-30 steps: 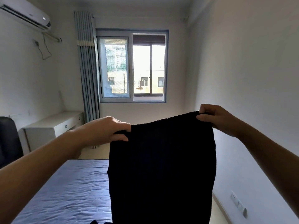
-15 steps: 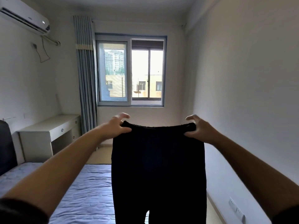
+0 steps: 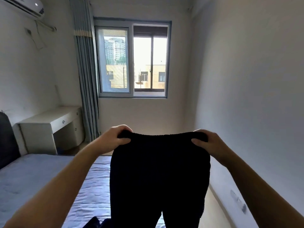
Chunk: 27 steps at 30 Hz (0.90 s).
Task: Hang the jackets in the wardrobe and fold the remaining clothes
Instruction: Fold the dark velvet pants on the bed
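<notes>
The single view came from a wide-angle camera on the person's head, facing the window (image 3: 133, 58) squarely from well back, tilted slightly down, so the bed (image 3: 32, 175) lay below and left of the window.

The bed (image 3: 41, 178) is stretching out under a blue-grey sheet, and a dark bundle (image 3: 96, 223), possibly clothing, is lying at its near edge.

Open air runs ahead to the window (image 3: 133, 60). The black trousers (image 3: 159, 170) hang mid-frame, curtaining the right side of the bed (image 3: 32, 175). Left hand (image 3: 111, 140) has room out over the flat mattress; a dark heap (image 3: 97, 222) sits at its near edge. Right hand (image 3: 209, 143) is hemmed by the wall (image 3: 255, 96), narrow floor strip (image 3: 212, 208) below.
</notes>
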### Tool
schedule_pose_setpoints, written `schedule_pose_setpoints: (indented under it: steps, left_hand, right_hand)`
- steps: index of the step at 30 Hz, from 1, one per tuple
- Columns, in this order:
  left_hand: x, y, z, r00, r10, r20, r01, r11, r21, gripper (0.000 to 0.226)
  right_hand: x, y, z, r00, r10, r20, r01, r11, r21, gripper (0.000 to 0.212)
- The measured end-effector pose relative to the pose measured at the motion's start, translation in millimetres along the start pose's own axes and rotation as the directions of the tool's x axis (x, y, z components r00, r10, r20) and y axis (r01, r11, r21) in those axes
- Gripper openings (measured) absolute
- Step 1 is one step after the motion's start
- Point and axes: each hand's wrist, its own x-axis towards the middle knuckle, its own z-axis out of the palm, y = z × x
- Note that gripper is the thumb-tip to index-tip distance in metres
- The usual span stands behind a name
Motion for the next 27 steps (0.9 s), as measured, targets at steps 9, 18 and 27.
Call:
schedule_pose_setpoints:
  steps: [9,18,27]
  left_hand:
    - [-8.0,18.7,-0.5,0.926,0.034,0.376,-0.273,0.747,0.606,0.025]
    - [-42.4,-17.1,56.3,0.898,-0.016,0.44,-0.246,0.81,0.531,0.015]
    - [-41.5,-17.9,37.6,0.887,0.087,0.453,-0.422,0.548,0.722,0.02]
  right_hand:
    - [0.2,-16.6,5.1,0.961,-0.106,0.256,0.096,0.994,0.05,0.02]
    - [0.3,-18.4,22.6,0.953,-0.195,0.231,0.207,0.978,-0.03,0.021]
    - [-9.2,-27.1,22.6,0.711,0.174,0.681,0.48,0.587,-0.652,0.022]
